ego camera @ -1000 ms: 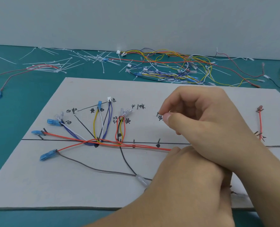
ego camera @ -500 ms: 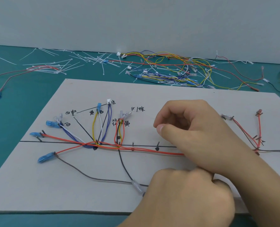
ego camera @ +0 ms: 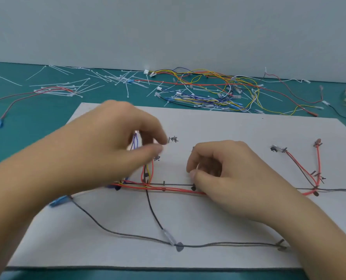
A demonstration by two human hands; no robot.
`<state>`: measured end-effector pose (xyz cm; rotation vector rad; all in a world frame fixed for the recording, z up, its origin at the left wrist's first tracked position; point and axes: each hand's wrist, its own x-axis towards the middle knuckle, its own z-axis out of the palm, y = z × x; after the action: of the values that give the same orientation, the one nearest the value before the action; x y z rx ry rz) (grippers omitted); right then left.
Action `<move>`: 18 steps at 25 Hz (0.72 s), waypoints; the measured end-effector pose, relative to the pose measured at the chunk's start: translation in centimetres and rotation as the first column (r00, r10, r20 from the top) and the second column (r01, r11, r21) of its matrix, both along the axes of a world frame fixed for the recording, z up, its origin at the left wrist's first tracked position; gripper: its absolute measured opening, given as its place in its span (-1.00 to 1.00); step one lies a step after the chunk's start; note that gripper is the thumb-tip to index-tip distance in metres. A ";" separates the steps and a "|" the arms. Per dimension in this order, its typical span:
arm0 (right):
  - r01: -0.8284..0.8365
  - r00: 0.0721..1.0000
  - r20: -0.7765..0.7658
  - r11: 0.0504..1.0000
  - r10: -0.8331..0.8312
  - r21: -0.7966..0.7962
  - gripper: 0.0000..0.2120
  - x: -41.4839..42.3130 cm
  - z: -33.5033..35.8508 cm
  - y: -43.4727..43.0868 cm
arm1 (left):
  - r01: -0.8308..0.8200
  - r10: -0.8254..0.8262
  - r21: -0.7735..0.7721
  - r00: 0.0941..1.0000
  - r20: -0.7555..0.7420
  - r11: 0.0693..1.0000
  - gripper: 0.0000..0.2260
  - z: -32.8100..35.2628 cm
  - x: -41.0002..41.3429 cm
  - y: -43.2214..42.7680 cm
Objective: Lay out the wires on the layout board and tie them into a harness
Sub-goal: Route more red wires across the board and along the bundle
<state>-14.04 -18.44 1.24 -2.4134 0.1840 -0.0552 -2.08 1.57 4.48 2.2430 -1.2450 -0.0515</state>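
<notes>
Left of the right hand: red wires over a black line on the pale grey board. Nearer than that grip: black wire, grey wire. Beyond it: teal table, white ties, yellow-blue-red tangle.

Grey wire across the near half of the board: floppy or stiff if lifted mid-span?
Probably floppy: the grey wire lies in a loose, sagging curve between the blue terminal and the clear sleeve. Likely very light, being so thin. A push would probably slide it across the smooth board, bending beside the stiffer-looking sleeve.
</notes>
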 end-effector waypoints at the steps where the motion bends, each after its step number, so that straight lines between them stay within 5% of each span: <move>1: 0.002 1.000 0.006 1.000 -0.002 -0.008 -0.89 -0.1 -0.1 0.1 | -0.021 0.021 0.002 0.999 -0.029 1.000 -0.89 -0.5 0.6 0.4; 8: -0.034 0.999 -0.008 0.997 0.033 -0.074 -0.94 -0.6 -0.1 0.4 | -0.239 0.239 0.005 0.971 -0.021 0.971 -0.95 -2.3 4.7 3.3; 10: -0.021 0.999 -0.028 0.992 0.017 -0.121 -0.94 -0.6 -0.1 0.5 | -0.334 0.332 -0.010 0.941 -0.060 0.943 -0.84 -2.5 6.4 4.5; 18: 0.063 0.998 -0.012 0.973 -0.067 -0.222 -0.92 -0.4 0.0 1.1 | -0.785 0.777 0.002 0.613 -0.139 0.620 -0.64 -7.3 16.1 12.8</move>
<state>-14.46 -17.35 1.24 -2.6311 0.2793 -0.0869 14.03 14.38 -2.82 2.4875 -0.0934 0.1763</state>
